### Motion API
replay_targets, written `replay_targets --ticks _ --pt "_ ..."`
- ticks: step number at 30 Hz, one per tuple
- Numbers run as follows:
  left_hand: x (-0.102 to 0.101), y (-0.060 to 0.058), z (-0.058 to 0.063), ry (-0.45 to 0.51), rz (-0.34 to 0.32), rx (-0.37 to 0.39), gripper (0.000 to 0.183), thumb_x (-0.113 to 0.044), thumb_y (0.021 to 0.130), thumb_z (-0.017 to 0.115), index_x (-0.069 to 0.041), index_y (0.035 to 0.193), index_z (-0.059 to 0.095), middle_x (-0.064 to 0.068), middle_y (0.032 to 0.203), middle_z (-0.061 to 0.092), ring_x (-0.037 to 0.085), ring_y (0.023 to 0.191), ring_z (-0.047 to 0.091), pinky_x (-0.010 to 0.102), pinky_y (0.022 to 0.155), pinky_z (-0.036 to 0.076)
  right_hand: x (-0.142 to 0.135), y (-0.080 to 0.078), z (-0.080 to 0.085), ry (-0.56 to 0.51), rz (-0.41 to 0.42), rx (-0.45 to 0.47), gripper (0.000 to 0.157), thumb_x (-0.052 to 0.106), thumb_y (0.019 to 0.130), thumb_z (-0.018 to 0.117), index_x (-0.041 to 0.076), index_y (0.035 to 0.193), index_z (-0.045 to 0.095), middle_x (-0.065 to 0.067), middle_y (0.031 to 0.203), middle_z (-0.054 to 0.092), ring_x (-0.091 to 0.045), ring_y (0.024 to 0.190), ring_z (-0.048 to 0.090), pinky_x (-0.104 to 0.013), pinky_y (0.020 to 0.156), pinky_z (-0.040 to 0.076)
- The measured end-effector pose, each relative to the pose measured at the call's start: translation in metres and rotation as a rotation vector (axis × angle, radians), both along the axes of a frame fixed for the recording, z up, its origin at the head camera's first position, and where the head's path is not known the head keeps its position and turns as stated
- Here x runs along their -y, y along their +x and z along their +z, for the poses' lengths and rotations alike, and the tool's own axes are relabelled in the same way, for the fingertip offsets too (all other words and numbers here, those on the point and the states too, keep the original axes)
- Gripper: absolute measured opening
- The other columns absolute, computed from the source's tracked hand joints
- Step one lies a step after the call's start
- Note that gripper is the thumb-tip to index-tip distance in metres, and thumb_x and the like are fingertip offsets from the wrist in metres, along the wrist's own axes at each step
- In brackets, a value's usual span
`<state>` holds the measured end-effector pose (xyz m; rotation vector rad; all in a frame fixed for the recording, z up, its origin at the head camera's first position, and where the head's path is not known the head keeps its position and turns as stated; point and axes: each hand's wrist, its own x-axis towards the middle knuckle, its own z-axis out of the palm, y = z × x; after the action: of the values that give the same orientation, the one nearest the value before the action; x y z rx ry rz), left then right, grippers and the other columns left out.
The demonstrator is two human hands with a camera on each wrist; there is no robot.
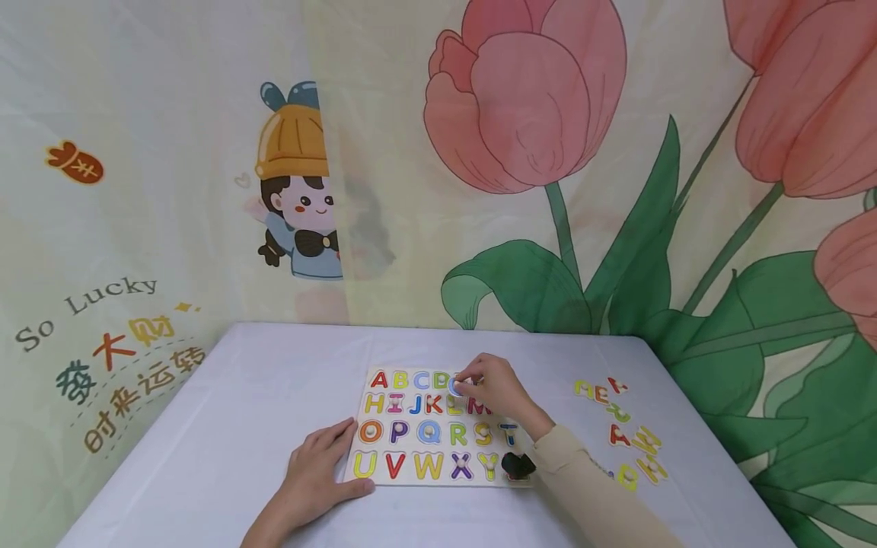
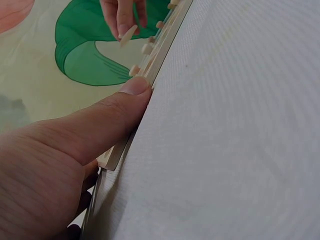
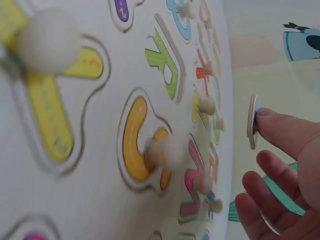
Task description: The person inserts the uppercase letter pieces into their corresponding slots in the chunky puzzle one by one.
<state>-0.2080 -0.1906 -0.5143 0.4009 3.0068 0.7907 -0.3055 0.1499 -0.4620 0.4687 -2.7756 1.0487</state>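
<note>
My right hand [image 1: 496, 384] pinches a light blue letter piece [image 1: 455, 387] between thumb and finger, above the top row of a wooden alphabet puzzle board [image 1: 413, 450]. Edge-on in the right wrist view, the letter piece [image 3: 252, 122] stands apart from the board; its exact letter cannot be told. The other fingers of that hand hang loosely bent. At the board's front left corner rests my left hand [image 1: 311, 464], fingers along the left side. Its thumb [image 2: 117, 117] presses on the front edge. Knobbed letters such as a yellow Y [image 3: 47, 100] lie in the board.
Several loose letters, among them a red A [image 1: 620, 435] and a yellow piece [image 1: 645, 441], lie on the white tablecloth [image 1: 240, 426] right of the board. A black object [image 1: 517, 465] by the right sleeve covers the board's lower right corner. A printed curtain [image 1: 384, 114] hangs behind.
</note>
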Motion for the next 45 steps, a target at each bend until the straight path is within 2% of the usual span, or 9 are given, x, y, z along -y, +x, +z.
replay_targets --ticks 5,12,18,27,45 --pt "0.000 0.000 0.001 0.000 0.002 0.005 0.113 -0.070 0.075 0.085 -0.011 0.163 0.044 0.006 0.167 0.041 0.036 0.147 0.037 0.066 0.115 0.033 0.019 -0.010 -0.004 0.007 0.020 0.010 0.013 0.021 0.093 0.085 0.014 0.104 0.086 -0.001 0.098 0.067 -0.017 0.087 0.055 -0.026 0.071 0.049" --pt "-0.001 0.001 0.002 0.004 -0.001 -0.004 0.113 -0.069 0.075 0.085 -0.010 0.163 0.045 0.007 0.167 0.043 0.037 0.147 0.038 0.067 0.114 0.034 0.043 -0.028 -0.010 0.036 0.016 0.063 0.015 0.026 0.096 0.082 0.017 0.107 0.086 0.002 0.101 0.065 -0.014 0.091 0.056 -0.028 0.079 0.051" --pt "0.000 0.001 0.003 0.008 -0.004 -0.002 0.113 -0.070 0.076 0.085 -0.010 0.162 0.045 0.007 0.167 0.042 0.037 0.147 0.038 0.067 0.115 0.033 0.056 -0.036 -0.014 0.033 -0.002 0.078 0.015 0.027 0.096 0.083 0.018 0.106 0.086 0.002 0.100 0.066 -0.015 0.091 0.057 -0.028 0.076 0.052" --pt "-0.001 0.001 0.005 0.011 -0.002 0.009 0.113 -0.070 0.076 0.084 -0.011 0.163 0.044 0.006 0.167 0.042 0.037 0.147 0.037 0.067 0.115 0.032 0.063 -0.042 -0.019 0.068 -0.035 0.085 0.013 0.028 0.096 0.082 0.019 0.105 0.086 0.002 0.097 0.065 -0.013 0.087 0.057 -0.029 0.074 0.051" --pt "0.000 0.000 0.002 0.006 0.008 0.019 0.114 -0.071 0.076 0.084 -0.011 0.163 0.044 0.006 0.167 0.042 0.036 0.147 0.037 0.067 0.116 0.032 0.071 -0.042 -0.025 0.034 -0.096 0.116 0.013 0.028 0.094 0.084 0.019 0.103 0.086 0.003 0.095 0.060 -0.014 0.088 0.055 -0.032 0.078 0.049"
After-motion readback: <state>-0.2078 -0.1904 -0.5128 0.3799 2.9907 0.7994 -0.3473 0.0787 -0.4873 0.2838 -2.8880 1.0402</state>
